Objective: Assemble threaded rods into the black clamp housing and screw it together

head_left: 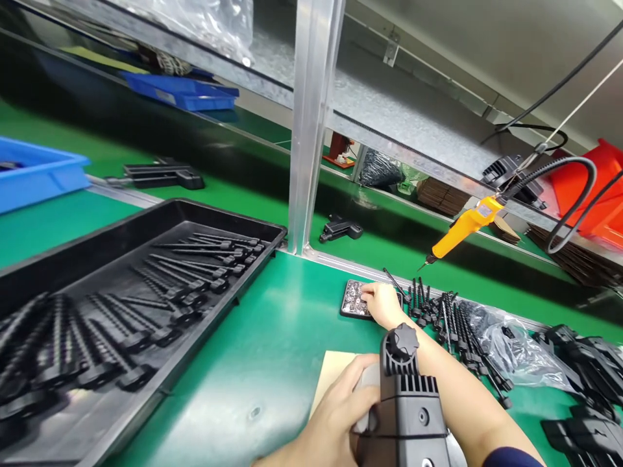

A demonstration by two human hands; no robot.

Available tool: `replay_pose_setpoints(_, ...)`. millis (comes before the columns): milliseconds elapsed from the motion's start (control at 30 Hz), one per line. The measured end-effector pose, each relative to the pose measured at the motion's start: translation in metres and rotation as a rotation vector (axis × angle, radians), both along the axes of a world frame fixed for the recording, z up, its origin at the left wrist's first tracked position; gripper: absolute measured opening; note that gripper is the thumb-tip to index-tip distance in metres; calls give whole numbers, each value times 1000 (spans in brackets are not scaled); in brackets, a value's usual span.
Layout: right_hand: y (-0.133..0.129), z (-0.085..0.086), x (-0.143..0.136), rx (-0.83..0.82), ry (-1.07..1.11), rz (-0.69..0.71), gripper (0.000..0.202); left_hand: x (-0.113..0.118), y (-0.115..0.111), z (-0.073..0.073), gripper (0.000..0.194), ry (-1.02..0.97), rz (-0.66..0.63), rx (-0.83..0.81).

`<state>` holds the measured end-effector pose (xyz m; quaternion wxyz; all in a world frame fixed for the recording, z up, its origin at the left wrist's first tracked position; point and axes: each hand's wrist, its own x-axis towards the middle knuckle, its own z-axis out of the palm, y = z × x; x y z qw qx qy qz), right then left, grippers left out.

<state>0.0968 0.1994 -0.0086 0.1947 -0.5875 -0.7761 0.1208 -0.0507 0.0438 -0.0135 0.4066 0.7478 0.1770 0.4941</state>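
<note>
Head view: the left hand is wrapped round a black device near the lower edge, at about five o'clock from the middle of the view; its fingers close on the device's left side, over a grey part. The device stands with its ridged black knob uppermost.

The other clock directions are taken from this device. At eleven o'clock, the right hand has its fingertips down in a small black tray of shiny little parts; whether they pinch one, I cannot tell. The right forearm passes behind the device to a dark blue sleeve at the bottom edge.

At ten o'clock, a pale yellow sheet lies on the green bench, partly under the left hand. Between nine and ten o'clock, well apart, a large black tray holds rows of black rods with knobbed ends.

At one o'clock lie more black rods, with an orange power screwdriver hanging beyond them, tip slanting down. At two o'clock is a clear plastic bag, and at three o'clock a heap of black parts.
</note>
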Motion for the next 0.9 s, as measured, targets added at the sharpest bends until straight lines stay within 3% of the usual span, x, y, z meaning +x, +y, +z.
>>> replay_pose_setpoints(200,0,10,-5,-121,15,-2,25,-3,-6,30,69,72,10,-78)
replay_pose_setpoints(333,-4,20,-11,-121,76,11,25,-2,-7,32,63,92,35,-94)
replay_pose_setpoints(433,-15,46,-4,-78,164,9,22,-3,-7,32,59,115,46,-105)
replay_pose_setpoints(567,-69,110,24,0,321,69,23,-3,-7,31,57,103,16,-111)
replay_pose_setpoints(700,-148,167,44,85,394,300,17,-2,-7,33,47,66,40,-81)
replay_pose_setpoints(800,-184,179,41,203,330,444,14,-1,-7,37,35,54,46,-71)
replay_pose_setpoints(900,-190,174,35,338,240,454,18,0,-7,40,29,50,43,-77)
